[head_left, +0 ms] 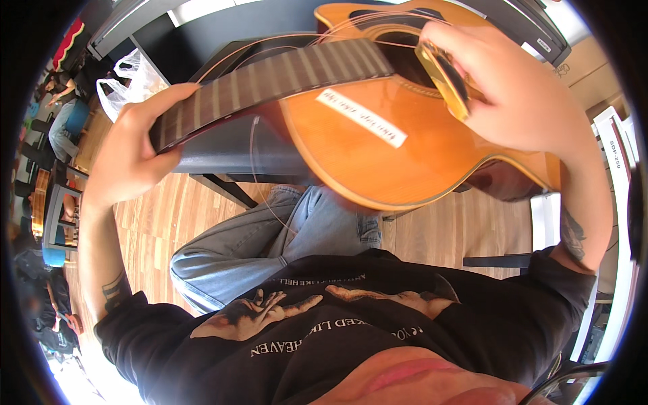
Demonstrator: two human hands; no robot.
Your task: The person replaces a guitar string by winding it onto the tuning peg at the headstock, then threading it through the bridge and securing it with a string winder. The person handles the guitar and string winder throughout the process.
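Observation:
An acoustic guitar point(378, 162) with an orange-brown top lies tilted above my lap, its neck pointing to the left. My left hand point(138, 138) is wrapped around the neck near the fretboard's point(270, 77) left end. Over the sound hole, my right hand point(496, 84) grips a flat, dark piece with a gold edge point(445, 81); its exact kind is unclear. Loose copper-coloured strings point(337, 27) curl over the upper side of the body, and one thin strand point(253, 152) hangs below the neck. A white label strip point(361, 118) is stuck on the guitar top.
Behind the guitar stands a black table or bench point(196, 40). A white plastic bag point(131, 81) is beside it at left. Cardboard boxes point(584, 74) and a white box point(614, 155) stand on the right. Another person point(64, 111) sits at far left on the wooden floor point(162, 223).

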